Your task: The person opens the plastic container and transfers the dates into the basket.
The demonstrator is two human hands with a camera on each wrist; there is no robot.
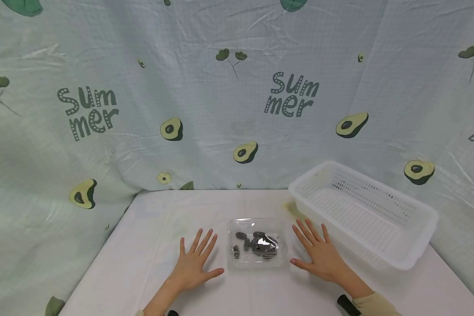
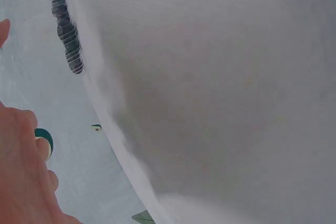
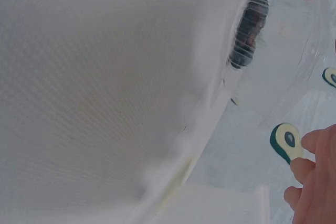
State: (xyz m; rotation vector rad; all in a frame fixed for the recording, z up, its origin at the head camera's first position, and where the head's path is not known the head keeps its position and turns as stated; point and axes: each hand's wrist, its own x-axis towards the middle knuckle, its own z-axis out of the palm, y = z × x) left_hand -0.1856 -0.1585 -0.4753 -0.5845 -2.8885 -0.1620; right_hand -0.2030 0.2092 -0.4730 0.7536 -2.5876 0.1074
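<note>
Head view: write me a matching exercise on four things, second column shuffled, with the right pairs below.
1. clear box
2. white basket
3. left hand
4. backdrop

A. spread wide, beside the box
B. bears avocado prints
C. with dark pieces inside
D. on the table's right side

Pairs: 1-C, 2-D, 3-A, 4-B

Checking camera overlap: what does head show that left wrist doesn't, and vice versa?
Head only: the white basket, the "summer" lettering and the clear box seen from above.

Left wrist only: no clearly new object, just a low, side-on look at the dark pieces, banded by ridges in the clear plastic.

Both: the left hand (cut off in left wrist), the box with its dark pieces, the white table and the avocado-print curtain.
</note>
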